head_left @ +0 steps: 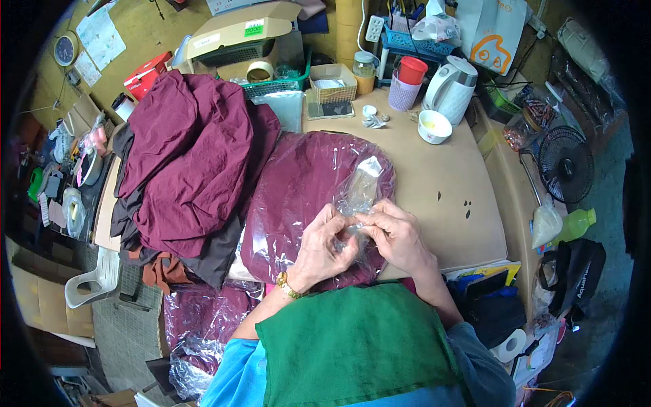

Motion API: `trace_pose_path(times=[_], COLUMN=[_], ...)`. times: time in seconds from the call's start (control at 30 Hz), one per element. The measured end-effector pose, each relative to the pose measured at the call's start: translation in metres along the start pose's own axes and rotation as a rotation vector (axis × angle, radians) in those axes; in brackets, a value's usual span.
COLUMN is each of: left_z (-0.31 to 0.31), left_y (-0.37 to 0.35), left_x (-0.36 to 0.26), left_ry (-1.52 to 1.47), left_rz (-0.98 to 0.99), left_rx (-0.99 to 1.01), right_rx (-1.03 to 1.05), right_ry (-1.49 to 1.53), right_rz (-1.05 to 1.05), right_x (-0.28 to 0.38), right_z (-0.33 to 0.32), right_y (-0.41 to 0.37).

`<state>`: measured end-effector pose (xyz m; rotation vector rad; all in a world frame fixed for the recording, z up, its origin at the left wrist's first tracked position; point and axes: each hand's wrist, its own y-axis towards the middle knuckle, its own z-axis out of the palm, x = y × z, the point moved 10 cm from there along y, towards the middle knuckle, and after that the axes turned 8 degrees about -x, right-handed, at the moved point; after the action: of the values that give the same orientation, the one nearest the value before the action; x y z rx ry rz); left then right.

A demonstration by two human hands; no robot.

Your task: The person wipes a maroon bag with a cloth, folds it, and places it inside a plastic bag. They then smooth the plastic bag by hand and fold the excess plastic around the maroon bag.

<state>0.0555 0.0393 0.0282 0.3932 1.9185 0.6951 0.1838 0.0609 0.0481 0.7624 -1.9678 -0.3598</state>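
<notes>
In the head view, a maroon folded cloth item (298, 183) lies flat on the table inside a clear plastic bag (268, 230). My left hand (321, 245), with a gold watch at its wrist, pinches the gathered plastic near the bag's right side. Close beside it, my right hand (399, 237) pinches the same plastic, fingertips almost meeting the left ones. A crumpled clear part of the bag (359, 190) rises above the fingers, with a pale strip near its top. To the left is a heap of loose maroon cloth (193, 156) on dark cloth.
Another bagged maroon bundle (193, 315) sits below the table's left front. Along the back stand a small basket (333, 83), a jar (364, 73), a red-lidded cup (407, 85), a white kettle (451, 89) and a bowl (434, 127). A black fan (566, 164) is at right.
</notes>
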Motion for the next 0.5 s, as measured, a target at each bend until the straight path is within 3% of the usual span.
trace_pose_path(times=[0.07, 0.2, 0.27, 0.3, 0.37, 0.43, 0.5], left_z=[0.005, 0.003, 0.004, 0.006, 0.006, 0.000, 0.001], left_y=[-0.001, -0.005, -0.007, -0.007, -0.005, 0.004, 0.004], left_x=[-0.004, 0.017, 0.028, 0.025, 0.014, -0.021, -0.024], left_ry=[0.000, -0.040, -0.039, -0.050, -0.064, -0.064, -0.070], left_rz=[0.015, -0.150, -0.175, -0.095, -0.016, 0.168, 0.193], left_rx=[0.003, -0.049, -0.037, -0.032, -0.021, -0.017, -0.020], right_rx=[-0.084, -0.122, 0.061, 0.060, 0.262, 0.292, 0.190], right_ry=[-0.071, -0.101, 0.132, 0.132, 0.742, 0.894, 0.969], right_rz=[-0.043, -0.065, 0.101, 0.102, 0.456, 0.535, 0.572], right_x=[0.002, 0.000, -0.023, -0.033, -0.070, -0.077, -0.080], right_z=[-0.004, -0.005, 0.008, 0.008, 0.036, 0.040, 0.041], right_y=[-0.001, -0.003, -0.006, -0.007, -0.022, -0.026, -0.027])
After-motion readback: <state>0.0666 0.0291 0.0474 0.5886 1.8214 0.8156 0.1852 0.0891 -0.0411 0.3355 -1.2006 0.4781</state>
